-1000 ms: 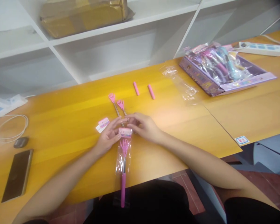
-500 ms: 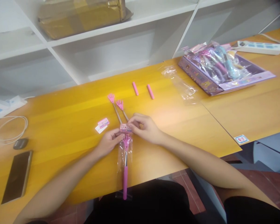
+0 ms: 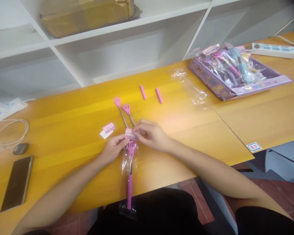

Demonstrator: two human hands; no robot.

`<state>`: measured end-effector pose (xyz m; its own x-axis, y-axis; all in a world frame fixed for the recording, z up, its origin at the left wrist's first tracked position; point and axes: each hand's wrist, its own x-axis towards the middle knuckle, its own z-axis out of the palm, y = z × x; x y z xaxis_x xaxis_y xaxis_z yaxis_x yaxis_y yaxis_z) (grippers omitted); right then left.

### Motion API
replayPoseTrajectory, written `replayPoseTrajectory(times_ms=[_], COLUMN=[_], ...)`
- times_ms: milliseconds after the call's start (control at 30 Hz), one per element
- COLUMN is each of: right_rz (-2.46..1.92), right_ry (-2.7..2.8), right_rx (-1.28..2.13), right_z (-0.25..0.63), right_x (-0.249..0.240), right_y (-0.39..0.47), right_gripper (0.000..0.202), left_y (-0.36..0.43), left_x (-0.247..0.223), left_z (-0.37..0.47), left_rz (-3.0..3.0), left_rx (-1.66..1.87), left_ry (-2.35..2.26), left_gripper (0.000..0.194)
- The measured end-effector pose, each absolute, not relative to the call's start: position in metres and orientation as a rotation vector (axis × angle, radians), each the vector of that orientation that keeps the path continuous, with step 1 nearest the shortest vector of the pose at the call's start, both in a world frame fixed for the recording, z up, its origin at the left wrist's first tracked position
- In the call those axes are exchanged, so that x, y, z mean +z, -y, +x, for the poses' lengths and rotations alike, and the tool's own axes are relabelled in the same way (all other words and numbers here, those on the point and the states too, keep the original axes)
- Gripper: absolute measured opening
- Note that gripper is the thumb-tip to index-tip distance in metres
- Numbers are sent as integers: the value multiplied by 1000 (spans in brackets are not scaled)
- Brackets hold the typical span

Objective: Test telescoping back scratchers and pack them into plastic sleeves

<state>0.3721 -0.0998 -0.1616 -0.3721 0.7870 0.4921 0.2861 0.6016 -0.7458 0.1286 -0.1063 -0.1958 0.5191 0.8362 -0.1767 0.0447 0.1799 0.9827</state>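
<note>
A pink back scratcher (image 3: 129, 182) lies inside a clear plastic bag (image 3: 124, 163), its handle reaching past the table's front edge. At the bag's top is a small pink printed card (image 3: 128, 133). My left hand (image 3: 114, 148) pinches the card and bag top from the left. From the right, my right hand (image 3: 150, 134) pinches the card's other side, thumb and forefinger close together. Just beyond my hands lie two hand-shaped scratcher heads on metal rods, one on the left (image 3: 117, 101) and one on the right (image 3: 126, 109); the right rod's lower end is hidden.
Two pink handle tubes (image 3: 143, 92) lie farther back. Small cards (image 3: 108, 130) rest left of my hands. At the right stand a purple display box (image 3: 210, 80) of bagged scratchers and an empty clear bag (image 3: 194, 93). A phone (image 3: 17, 182) and a dark earbud case (image 3: 21, 148) lie left.
The bagged scratcher's lower end has swung slightly left. My fingers have shifted a little on the card, which now shows more of its printed face.
</note>
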Motion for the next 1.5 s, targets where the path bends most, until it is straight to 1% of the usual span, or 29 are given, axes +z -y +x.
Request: replayPoseTrajectory(times_ms=[167,367,667,867,1067,1233,1367,1500], right_rz=[-800,-777,-703,-751,-781,-770,-763,-811], right_ry=[1980,2046,2095,2019,1945,1914,1952,2075], right_rx=[673,684,685,681,676,650,555,305], right_z=[374,376,379,377,372,369,367,367], right_x=[-163,-161,-153,-156,-163,-163,-163,-166], right_y=[99,100,102,102,101,103,105,107], right_gripper=[9,9,14,21,15,18,19,28], left_y=[107,108,109,109,111,112,113,112], left_x=[-197,-197,-196,-188,-181,-179,-179,-180], left_z=[128,127,126,128,130,129,129,129], left_rz=[1256,1232,1296,1368,1451,1524,1555,1539], left_rx=[702,701,709,691,682,643,639,642], left_ry=[-868,-848,-837,-851,-854,-860,-851,-857], left_gripper=[31,32,33,36,36,33,34,34])
